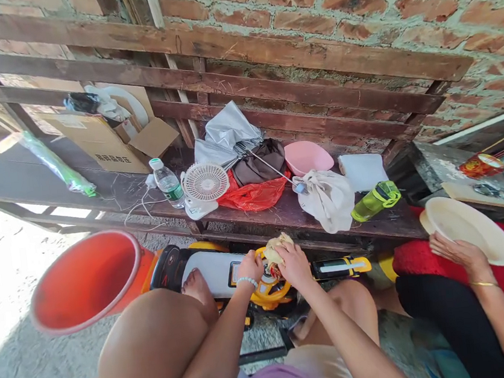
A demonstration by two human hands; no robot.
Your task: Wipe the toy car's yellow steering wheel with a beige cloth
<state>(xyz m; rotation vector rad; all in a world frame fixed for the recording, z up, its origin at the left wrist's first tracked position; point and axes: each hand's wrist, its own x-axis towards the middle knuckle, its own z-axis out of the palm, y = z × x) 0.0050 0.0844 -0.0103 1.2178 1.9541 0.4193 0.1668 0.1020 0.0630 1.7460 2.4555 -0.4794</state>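
In front of my knees is a yellow, white and black ride-on toy car. My left hand, with a beaded bracelet at the wrist, is closed on the left side of its yellow steering wheel. My right hand is closed on a crumpled pale yellow cloth, pressed against the upper right of the wheel. Part of the wheel's hub, with a red patch, shows between my hands. The fingertips under the cloth are hidden.
An orange-red bucket is at left. The wooden bench bears a cardboard box, water bottle, fan, umbrella, pink basin and green bottle. At right, another person's hand holds a cream basin.
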